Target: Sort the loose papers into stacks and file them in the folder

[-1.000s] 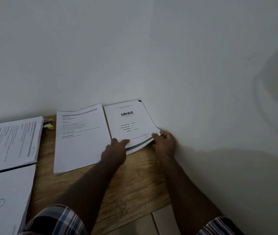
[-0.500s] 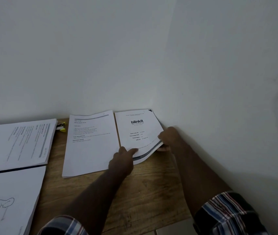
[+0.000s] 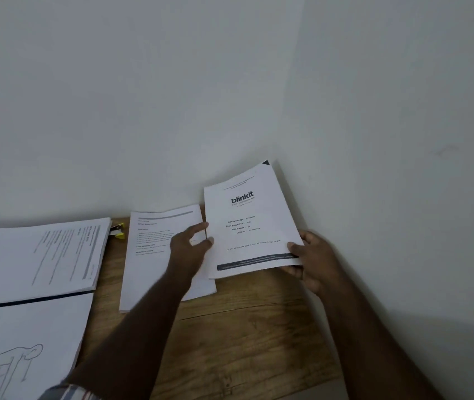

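My right hand (image 3: 313,261) grips the lower right corner of a paper stack (image 3: 251,223) whose top page reads "blinkit". The stack is raised off the wooden table (image 3: 230,327) and tilted up toward the wall corner. My left hand (image 3: 189,249) is at the stack's left edge, index finger and thumb spread in a C with their tips touching that edge. A second stack with printed text (image 3: 154,255) lies flat just to the left, partly under my left hand. A dark folder edge (image 3: 27,300) shows under the papers at far left.
At far left a thick stack of text pages (image 3: 39,255) lies on the folder, and below it a stack topped by a line drawing (image 3: 19,350). A small yellow and black object (image 3: 118,230) sits near the wall. White walls close off the table's back and right.
The blinkit stack has gone from lying on the table to being lifted and tilted up. My right hand now grips its lower right corner, and my left hand has shifted from its bottom edge to its left edge.
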